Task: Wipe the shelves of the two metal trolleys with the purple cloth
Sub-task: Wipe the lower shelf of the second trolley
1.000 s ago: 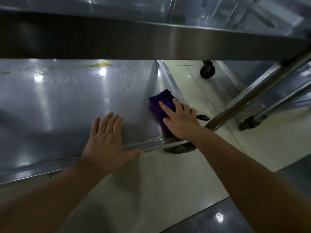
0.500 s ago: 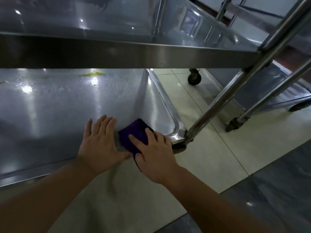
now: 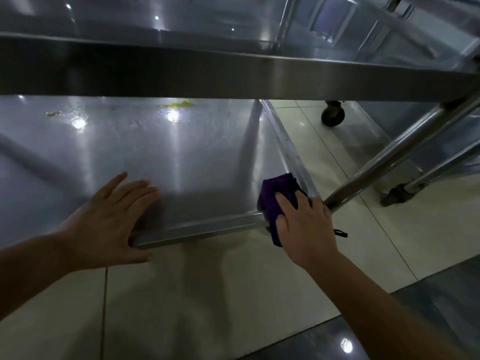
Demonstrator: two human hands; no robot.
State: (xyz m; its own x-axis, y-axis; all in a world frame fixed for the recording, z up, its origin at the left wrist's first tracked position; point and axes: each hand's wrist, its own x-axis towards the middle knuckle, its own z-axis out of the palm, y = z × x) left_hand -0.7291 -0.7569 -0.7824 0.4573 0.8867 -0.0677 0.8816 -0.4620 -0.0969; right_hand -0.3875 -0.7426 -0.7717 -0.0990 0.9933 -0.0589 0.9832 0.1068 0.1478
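The right hand point(image 3: 306, 227), pressing the crumpled purple cloth point(image 3: 276, 196), has moved back to the lower steel shelf point(image 3: 181, 162) corner; the left hand point(image 3: 109, 222) lies flat, open.

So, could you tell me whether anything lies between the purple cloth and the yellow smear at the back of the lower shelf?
Nothing visible does: only bare steel lies between the purple cloth and the yellow smear.

No readable text, label, brand, number or sign shows on anything here.
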